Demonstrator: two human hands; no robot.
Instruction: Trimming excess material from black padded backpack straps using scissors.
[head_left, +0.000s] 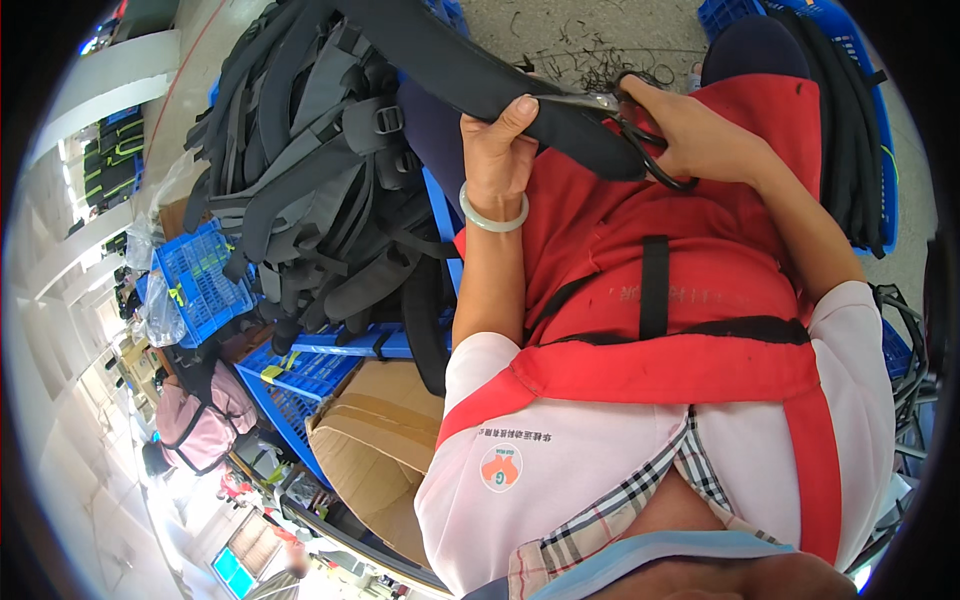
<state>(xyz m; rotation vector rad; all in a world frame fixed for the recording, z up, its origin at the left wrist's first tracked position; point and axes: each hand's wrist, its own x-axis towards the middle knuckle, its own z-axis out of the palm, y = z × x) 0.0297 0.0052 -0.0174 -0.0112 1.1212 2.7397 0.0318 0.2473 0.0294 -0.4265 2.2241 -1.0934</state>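
A long black padded strap runs from the top of the view down to the right, over my lap. My left hand, with a pale bangle at its wrist, pinches the strap near its rounded lower end, thumb on top. My right hand grips a pair of scissors by the dark handles. The metal blades lie across the strap and point at my left thumb. Whether the blades are apart is too small to tell. Under the strap, a red apron covers my lap.
At my left a big heap of grey and black padded straps with buckles rises beside blue crates. An opened cardboard box stands near my left elbow. To my right, a blue basket holds long black strips. Dark scraps litter the floor ahead.
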